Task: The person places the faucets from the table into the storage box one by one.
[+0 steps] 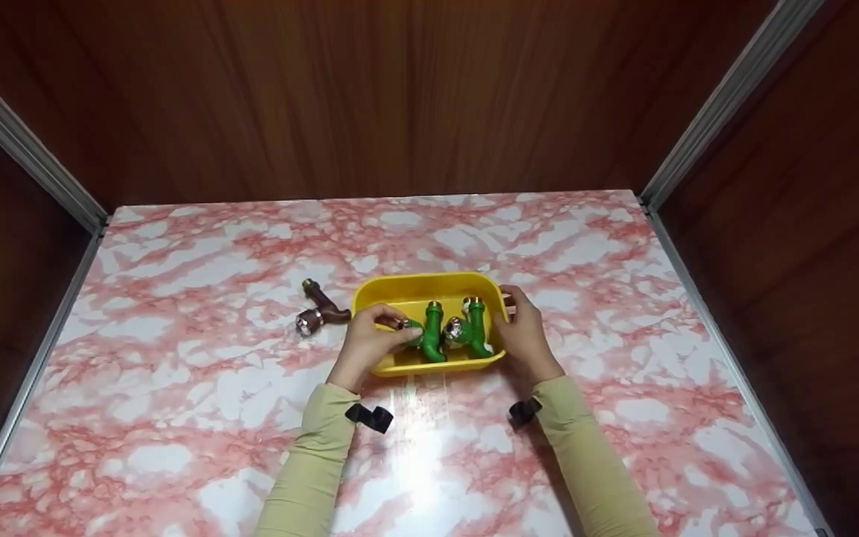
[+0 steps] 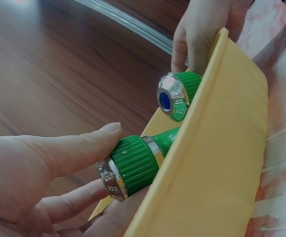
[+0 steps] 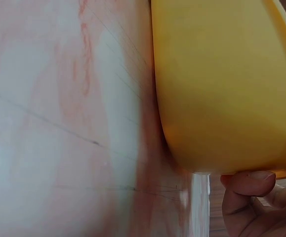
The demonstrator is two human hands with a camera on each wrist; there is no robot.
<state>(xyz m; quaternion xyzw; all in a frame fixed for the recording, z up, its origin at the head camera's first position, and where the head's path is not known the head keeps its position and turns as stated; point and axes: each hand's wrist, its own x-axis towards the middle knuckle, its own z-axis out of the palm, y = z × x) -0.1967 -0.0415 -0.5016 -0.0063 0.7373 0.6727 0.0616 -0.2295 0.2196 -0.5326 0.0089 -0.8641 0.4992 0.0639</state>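
Two green taps lie side by side in a yellow tub [image 1: 429, 280]. My left hand [image 1: 371, 341] reaches over the tub's left side and holds the nearer green tap [image 1: 433, 335] by its handle. In the left wrist view, thumb and fingers lie on either side of that ribbed green handle [image 2: 135, 160], which has a silvery end. The other green tap [image 1: 479, 328] shows a silver cap with a blue centre in the left wrist view. My right hand [image 1: 525, 332] grips the tub's right wall, its curled fingers [image 3: 249, 185] against the outside in the right wrist view.
A brown tap [image 1: 321, 302] with a clear-looking knob lies on the table just left of the tub. The red and white marbled table [image 1: 176, 373] is bounded by dark wooden panels [image 1: 370, 97] at the back and sides, with metal corner strips [image 1: 735, 71].
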